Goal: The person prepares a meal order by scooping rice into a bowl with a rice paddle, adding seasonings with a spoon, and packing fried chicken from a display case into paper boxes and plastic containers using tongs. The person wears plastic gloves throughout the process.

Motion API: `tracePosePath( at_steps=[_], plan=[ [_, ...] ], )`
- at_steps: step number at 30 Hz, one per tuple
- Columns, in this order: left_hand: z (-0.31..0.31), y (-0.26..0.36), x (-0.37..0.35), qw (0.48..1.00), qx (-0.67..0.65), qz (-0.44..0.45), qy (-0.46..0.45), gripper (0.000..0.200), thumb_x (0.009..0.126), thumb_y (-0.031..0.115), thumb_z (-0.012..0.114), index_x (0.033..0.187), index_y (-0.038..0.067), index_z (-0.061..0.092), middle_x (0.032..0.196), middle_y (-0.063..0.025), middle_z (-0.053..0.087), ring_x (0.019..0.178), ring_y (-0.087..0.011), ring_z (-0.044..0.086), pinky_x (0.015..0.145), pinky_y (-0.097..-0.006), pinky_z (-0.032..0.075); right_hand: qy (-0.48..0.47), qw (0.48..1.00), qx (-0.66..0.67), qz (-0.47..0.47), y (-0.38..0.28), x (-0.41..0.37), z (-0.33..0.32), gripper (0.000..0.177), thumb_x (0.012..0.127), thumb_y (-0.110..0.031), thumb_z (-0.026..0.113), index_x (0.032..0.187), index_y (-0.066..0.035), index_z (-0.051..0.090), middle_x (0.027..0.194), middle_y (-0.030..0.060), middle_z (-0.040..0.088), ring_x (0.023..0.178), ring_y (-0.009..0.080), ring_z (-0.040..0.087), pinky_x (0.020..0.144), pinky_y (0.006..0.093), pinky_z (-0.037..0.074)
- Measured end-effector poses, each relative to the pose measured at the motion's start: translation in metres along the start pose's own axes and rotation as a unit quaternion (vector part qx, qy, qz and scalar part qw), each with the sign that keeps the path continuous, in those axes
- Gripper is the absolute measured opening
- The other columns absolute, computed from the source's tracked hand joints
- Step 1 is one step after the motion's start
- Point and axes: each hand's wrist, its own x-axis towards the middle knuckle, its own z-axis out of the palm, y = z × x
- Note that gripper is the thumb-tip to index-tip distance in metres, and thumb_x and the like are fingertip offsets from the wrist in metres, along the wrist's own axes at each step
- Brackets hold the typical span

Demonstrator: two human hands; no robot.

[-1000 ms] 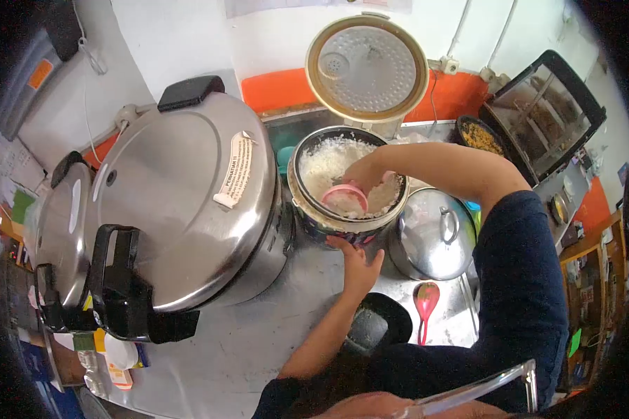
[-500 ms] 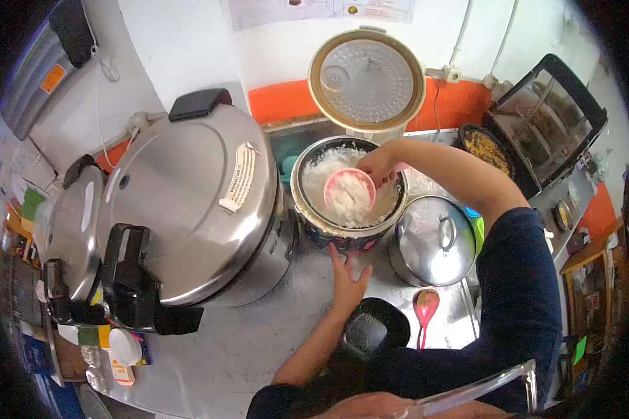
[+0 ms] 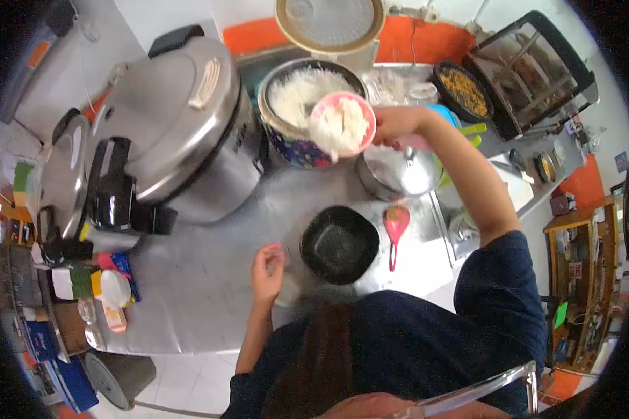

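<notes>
The right hand (image 3: 396, 126) grips the pink scoop (image 3: 370, 123), probably light and stiff, best held behind its rim; soft rice (image 3: 341, 123) mounds beyond the fingers. The left hand (image 3: 265, 276) hangs loose, fingers parted.

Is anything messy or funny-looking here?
Yes, a little: the rice bulges over the lower-left rim of the pink scoop in the right hand, so a clump might fall off. Nothing else clearly stands out.
</notes>
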Motion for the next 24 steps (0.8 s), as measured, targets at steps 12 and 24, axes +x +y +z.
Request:
tracePosePath(
  at_steps=[12, 24],
  plan=[
    [-0.013, 0.006, -0.067, 0.999, -0.028, -0.025, 0.008, 0.018, 0.079, 0.004, 0.051, 0.096, 0.000, 0.049, 0.094, -0.0091, 0.055, 0.083, -0.0143, 0.053, 0.074, -0.0256, 0.042, 0.305, 0.937, -0.163, -0.045, 0.099, -0.030, 0.205, 0.042, 0.071, -0.010, 0.052, 0.112, -0.004, 0.045, 0.092, 0.0232, 0.053, 0.082, 0.0334, 0.054, 0.071, 0.0391, 0.044],
    [-0.058, 0.003, -0.088, 0.981, 0.076, -0.024, 0.177, 0.017, 0.077, 0.009, 0.057, 0.092, 0.003, 0.054, 0.086, -0.0067, 0.057, 0.078, -0.0129, 0.053, 0.071, -0.0246, 0.043, 0.540, 0.785, 0.205, -0.225, 0.003, 0.001, -0.115, 0.042, 0.087, -0.037, 0.035, 0.107, -0.002, 0.047, 0.086, 0.0059, 0.053, 0.079, 0.0144, 0.050, 0.070, 0.0276, 0.042]
  ],
)
